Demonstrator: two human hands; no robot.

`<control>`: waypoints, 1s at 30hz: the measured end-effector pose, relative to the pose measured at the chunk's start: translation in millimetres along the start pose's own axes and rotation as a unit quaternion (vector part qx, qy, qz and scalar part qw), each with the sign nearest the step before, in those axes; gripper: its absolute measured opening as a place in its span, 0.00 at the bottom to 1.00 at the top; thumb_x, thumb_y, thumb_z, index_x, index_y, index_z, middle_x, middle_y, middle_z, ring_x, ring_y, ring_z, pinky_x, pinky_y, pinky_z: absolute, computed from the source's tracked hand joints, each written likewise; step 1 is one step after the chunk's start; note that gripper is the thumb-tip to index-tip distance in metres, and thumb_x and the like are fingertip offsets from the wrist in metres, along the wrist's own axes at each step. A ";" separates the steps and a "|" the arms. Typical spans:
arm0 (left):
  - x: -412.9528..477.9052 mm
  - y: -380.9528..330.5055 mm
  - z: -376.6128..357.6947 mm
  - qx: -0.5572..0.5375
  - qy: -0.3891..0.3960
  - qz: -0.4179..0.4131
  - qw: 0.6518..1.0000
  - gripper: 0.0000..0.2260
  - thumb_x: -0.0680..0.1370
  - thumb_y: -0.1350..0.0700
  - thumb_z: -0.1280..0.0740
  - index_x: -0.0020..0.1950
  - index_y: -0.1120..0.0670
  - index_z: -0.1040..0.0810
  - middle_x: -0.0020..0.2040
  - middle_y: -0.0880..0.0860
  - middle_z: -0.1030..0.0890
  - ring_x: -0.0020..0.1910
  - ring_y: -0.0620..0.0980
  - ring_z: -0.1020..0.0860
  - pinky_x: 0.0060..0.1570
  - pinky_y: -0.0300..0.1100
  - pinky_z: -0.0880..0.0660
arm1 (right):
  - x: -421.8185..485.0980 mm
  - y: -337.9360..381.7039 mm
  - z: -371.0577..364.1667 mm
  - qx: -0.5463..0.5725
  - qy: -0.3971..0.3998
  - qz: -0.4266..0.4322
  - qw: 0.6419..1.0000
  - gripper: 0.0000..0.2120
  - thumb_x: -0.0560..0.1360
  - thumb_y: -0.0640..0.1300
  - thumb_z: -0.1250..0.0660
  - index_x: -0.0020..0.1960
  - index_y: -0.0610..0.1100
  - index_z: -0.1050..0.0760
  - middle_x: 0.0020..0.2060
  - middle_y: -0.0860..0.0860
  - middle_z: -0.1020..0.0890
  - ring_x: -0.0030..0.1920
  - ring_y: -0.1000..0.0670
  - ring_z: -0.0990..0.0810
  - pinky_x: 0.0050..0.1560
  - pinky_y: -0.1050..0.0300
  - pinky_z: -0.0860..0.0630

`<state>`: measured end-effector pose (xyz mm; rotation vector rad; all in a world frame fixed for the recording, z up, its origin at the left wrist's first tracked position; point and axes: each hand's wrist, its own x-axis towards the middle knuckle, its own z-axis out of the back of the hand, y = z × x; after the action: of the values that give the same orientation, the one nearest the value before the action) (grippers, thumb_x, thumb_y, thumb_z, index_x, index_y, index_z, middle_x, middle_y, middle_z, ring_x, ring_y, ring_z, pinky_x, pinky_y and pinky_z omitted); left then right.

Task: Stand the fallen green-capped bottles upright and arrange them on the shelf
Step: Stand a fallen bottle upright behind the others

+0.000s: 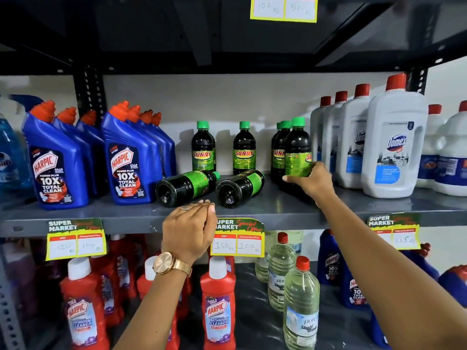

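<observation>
Green-capped bottle [298, 150] upright, gripped by right hand [312, 181]; left hand [189, 228] flat, empty, at shelf [353, 208] edge.

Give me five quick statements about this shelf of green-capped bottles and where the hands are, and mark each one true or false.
1. Two green-capped bottles lie on their sides on the shelf: the left fallen bottle and the right fallen bottle. True.
2. The right hand grips an upright green-capped bottle. True.
3. The left hand holds a fallen bottle. False: it rests at the shelf's front edge, holding nothing.
4. The fallen bottles' caps point toward the camera. False: their bases face the camera.
5. The blue Harpic bottles stand right of the green-capped ones. False: they stand to the left.
</observation>
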<state>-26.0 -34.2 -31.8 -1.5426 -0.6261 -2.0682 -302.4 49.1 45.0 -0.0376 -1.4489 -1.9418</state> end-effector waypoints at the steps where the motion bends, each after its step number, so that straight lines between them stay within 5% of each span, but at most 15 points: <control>1: 0.8 -0.7 1.0 -0.002 0.005 0.003 1.000 0.18 0.79 0.54 0.43 0.42 0.55 0.15 0.40 0.50 0.14 0.40 0.47 0.16 0.41 0.41 0.23 | -1.2 2.4 -0.4 -0.011 -0.003 0.001 1.000 0.35 0.62 0.51 0.20 0.61 0.35 0.29 0.55 0.41 0.21 0.57 0.41 0.22 0.59 0.45 0.24; 6: 0.8 -3.7 5.4 -0.003 0.025 0.015 1.000 0.18 0.78 0.54 0.43 0.42 0.55 0.15 0.41 0.49 0.14 0.41 0.47 0.16 0.41 0.41 0.23 | 0.3 -0.4 -0.8 0.045 0.017 -0.006 0.999 0.13 0.64 0.40 0.25 0.46 0.41 0.25 0.42 0.47 0.19 0.49 0.43 0.21 0.37 0.59 0.28; 11: 2.0 -4.8 8.1 -0.002 0.030 0.019 0.999 0.17 0.78 0.54 0.43 0.42 0.55 0.15 0.40 0.50 0.14 0.39 0.48 0.16 0.39 0.41 0.22 | 2.2 -1.7 -0.7 -0.021 -0.008 -0.003 1.000 0.41 0.61 0.50 0.19 0.66 0.36 0.32 0.60 0.41 0.22 0.62 0.40 0.24 0.62 0.45 0.26; 16: 2.5 -6.0 9.7 -0.006 0.040 0.031 0.999 0.18 0.78 0.53 0.44 0.41 0.55 0.15 0.39 0.49 0.14 0.38 0.47 0.16 0.38 0.40 0.23 | 5.5 -5.5 -0.9 0.053 0.025 -0.032 0.998 0.29 0.64 0.42 0.22 0.61 0.38 0.29 0.58 0.41 0.20 0.50 0.46 0.24 0.39 0.60 0.28; 22: 2.6 -5.7 10.2 -0.010 0.048 0.041 0.998 0.19 0.78 0.52 0.45 0.40 0.54 0.15 0.38 0.48 0.14 0.37 0.47 0.17 0.36 0.39 0.25 | 6.1 -5.4 -1.5 -0.056 -0.001 -0.025 0.998 0.47 0.57 0.61 0.20 0.66 0.36 0.31 0.64 0.40 0.24 0.65 0.38 0.26 0.65 0.43 0.28; 30: 1.6 -4.6 7.6 -0.006 0.051 0.045 0.998 0.19 0.79 0.52 0.45 0.41 0.53 0.15 0.38 0.48 0.14 0.37 0.47 0.17 0.37 0.39 0.25 | 6.2 -8.9 -0.3 0.000 0.000 -0.009 1.000 0.32 0.60 0.52 0.18 0.56 0.38 0.27 0.54 0.42 0.18 0.52 0.43 0.20 0.51 0.50 0.21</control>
<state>-23.6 -26.1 -28.7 -1.4341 -0.4976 -2.0717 -311.7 46.8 40.1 -0.0242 -1.4539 -1.9554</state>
